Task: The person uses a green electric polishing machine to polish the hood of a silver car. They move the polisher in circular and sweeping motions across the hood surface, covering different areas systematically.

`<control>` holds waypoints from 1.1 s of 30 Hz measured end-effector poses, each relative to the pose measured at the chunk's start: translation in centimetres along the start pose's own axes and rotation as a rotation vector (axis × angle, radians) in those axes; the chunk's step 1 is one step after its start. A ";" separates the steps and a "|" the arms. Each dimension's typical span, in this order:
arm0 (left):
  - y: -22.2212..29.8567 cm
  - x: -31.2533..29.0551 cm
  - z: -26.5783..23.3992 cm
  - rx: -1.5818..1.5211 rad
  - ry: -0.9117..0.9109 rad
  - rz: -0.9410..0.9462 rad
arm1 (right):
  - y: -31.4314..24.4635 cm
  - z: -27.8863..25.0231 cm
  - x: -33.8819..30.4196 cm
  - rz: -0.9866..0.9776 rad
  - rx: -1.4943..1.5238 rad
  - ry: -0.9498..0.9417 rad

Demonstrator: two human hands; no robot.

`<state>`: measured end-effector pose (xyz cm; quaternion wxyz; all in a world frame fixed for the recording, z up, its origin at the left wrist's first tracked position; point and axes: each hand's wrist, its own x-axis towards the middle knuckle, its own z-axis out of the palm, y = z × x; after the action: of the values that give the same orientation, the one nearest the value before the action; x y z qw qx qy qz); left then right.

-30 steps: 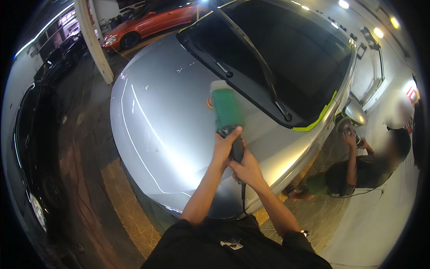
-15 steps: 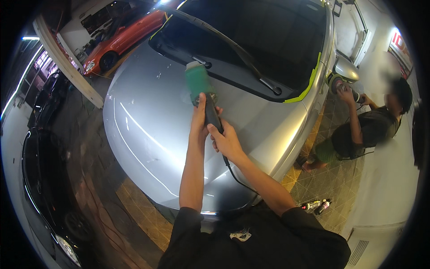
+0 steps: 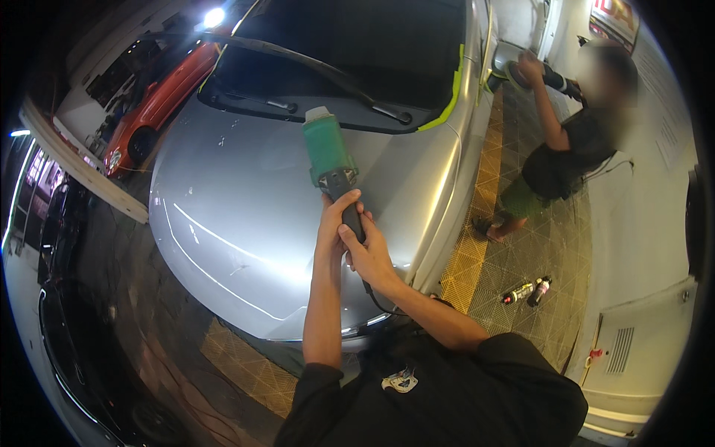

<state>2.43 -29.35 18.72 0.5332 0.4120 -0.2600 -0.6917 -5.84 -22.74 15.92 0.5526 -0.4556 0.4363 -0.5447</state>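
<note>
A green and black corded polisher (image 3: 328, 149) is held out over the silver car bonnet (image 3: 238, 194), its pale tip pointing toward the windscreen. My left hand (image 3: 334, 223) wraps round the black handle from the left. Just below it, my right hand (image 3: 369, 249) closes on the rear of the same handle. The cord drops from the handle's end toward my body. The tool's underside is hidden, so I cannot tell whether it touches the paint.
Green tape edges the dark windscreen (image 3: 357, 45); a wiper arm (image 3: 328, 74) stands across it. At right, a co-worker (image 3: 558, 149) holds another polisher by the wing mirror. Two bottles (image 3: 538, 291) lie on the floor tiles. A red car (image 3: 160, 100) and a black car (image 3: 82, 350) stand left.
My view has shifted, and the polisher has moved right along the bonnet, away from the left wiper pivot. The co-worker's arms are raised higher. Both my hands keep their grip.
</note>
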 end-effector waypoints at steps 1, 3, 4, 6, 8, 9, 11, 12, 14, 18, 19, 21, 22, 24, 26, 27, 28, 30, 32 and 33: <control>-0.4 -0.2 0.3 -0.007 -0.026 -0.020 | -0.1 -0.3 -0.5 0.008 0.007 0.020; -1.2 -0.3 0.9 -0.007 -0.091 -0.050 | -0.2 -0.8 -1.4 0.035 0.040 0.065; -1.5 -0.2 1.2 0.008 -0.108 -0.062 | -0.2 -1.1 -1.6 -0.025 0.009 0.114; -2.3 -0.4 1.7 0.040 -0.123 -0.084 | -0.2 -1.7 -2.3 -0.049 0.006 0.172; -2.9 -0.4 2.1 0.037 -0.153 -0.083 | -0.1 -2.0 -2.9 -0.061 -0.046 0.194; -3.0 -0.4 2.2 0.056 -0.169 -0.106 | 0.0 -2.0 -3.1 -0.035 -0.042 0.191; -2.9 -0.5 2.0 0.060 -0.176 -0.115 | 0.2 -1.3 -3.1 -0.051 -0.061 0.231; -2.7 -0.6 1.6 0.063 -0.187 -0.130 | 0.3 -0.8 -3.3 -0.013 -0.061 0.240; -2.1 -1.0 0.8 0.075 -0.156 -0.146 | 0.7 0.4 -3.5 -0.008 -0.071 0.250; -1.1 -0.8 -0.3 0.087 -0.029 -0.098 | 1.1 0.0 -2.2 -0.078 -0.095 0.148; -0.9 -0.8 -0.3 0.070 -0.036 -0.060 | 1.1 -0.3 -1.8 -0.033 -0.059 0.099; -0.7 -1.0 -0.3 0.090 0.085 -0.045 | 1.0 -0.6 -1.5 0.002 -0.101 0.030; -0.6 -1.2 -0.2 0.076 0.095 -0.057 | 0.9 -0.5 -1.7 0.007 -0.091 0.034; -0.2 -1.7 -0.1 0.109 0.072 -0.083 | 0.5 0.3 -2.1 0.004 -0.029 0.064; 0.2 -2.7 -0.4 0.213 0.067 -0.134 | 0.3 1.9 -3.9 0.033 0.082 0.096; 0.4 -3.0 -0.6 0.246 0.021 -0.151 | 0.2 2.8 -4.5 0.050 0.125 0.126; 0.6 -3.2 -1.0 0.256 -0.022 -0.179 | 0.2 3.4 -5.2 0.063 0.163 0.155; 1.0 -3.0 -1.9 0.251 -0.156 -0.239 | 0.3 5.0 -5.8 0.028 0.217 0.225; 1.4 -2.0 -3.0 0.262 -0.268 -0.284 | 0.8 6.7 -5.6 0.092 0.178 0.295; 1.7 -1.4 -3.8 0.275 -0.346 -0.296 | 1.2 7.8 -5.3 0.094 0.187 0.324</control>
<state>6.65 -28.20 18.49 0.3128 0.3896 -0.3756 -0.7806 1.90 -17.24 16.22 0.5398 -0.2876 0.4878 -0.6229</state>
